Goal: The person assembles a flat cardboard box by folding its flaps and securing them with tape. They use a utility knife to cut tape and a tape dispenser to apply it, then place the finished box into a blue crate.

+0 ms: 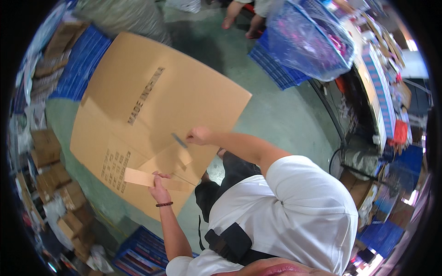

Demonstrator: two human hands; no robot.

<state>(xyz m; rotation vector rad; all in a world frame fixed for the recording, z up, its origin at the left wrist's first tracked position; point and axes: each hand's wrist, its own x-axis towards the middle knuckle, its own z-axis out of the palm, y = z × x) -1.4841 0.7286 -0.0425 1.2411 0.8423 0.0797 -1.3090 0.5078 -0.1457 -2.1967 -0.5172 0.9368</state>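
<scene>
A large brown cardboard box [184, 87], lying broad and flat with dark printing on it, spreads out in front of me. My left hand [159, 189] is closed on a narrow strip of cardboard [139, 177] over the near part of the box. My right hand [198, 135] hovers above the box's near right side, its fingers drawn together. What they hold, if anything, does not show clearly. Just left of those fingers is a slim dark-grey object [179, 140], blurred; whether I touch it cannot be told. A smaller cardboard piece [184, 159] lies below it.
Blue crates [281, 64] with a plastic-lined blue basket [308, 41] stand at the far right, near another person's legs [244, 18]. Flat blue stacks [85, 64] and small cartons [50, 179] line the left. A cluttered workbench [368, 83] runs along the right.
</scene>
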